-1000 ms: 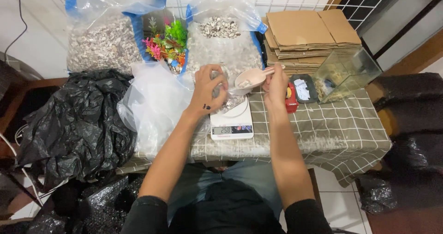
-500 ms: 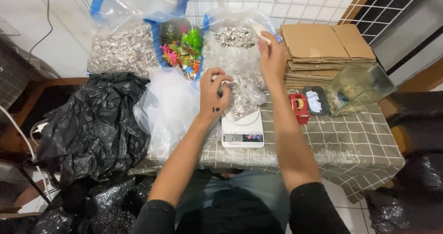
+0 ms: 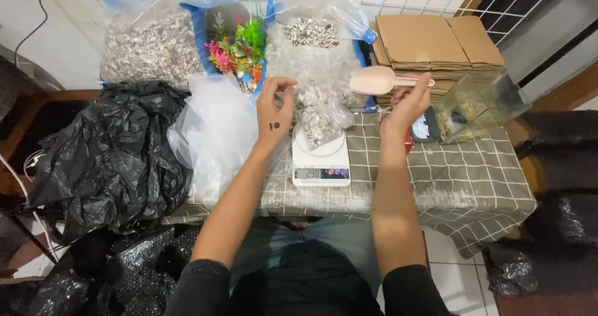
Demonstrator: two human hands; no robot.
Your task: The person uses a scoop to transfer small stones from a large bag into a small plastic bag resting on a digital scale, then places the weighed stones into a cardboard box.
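Scoop (image 3: 378,80), pale plastic, sits gripped in right hand (image 3: 408,101) above checked tablecloth (image 3: 461,179); left hand (image 3: 276,107) pinches small pebble bag (image 3: 317,120) on white scale (image 3: 321,160).

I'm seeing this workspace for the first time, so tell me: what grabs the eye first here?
At centre, a white kitchen scale carries a small clear bag of pebbles, with the left hand at the bag's mouth and the right hand holding a pale scoop above it. Behind, bright plastic plants stand between two big clear sacks of gravel. A crumpled black bag fills the left.
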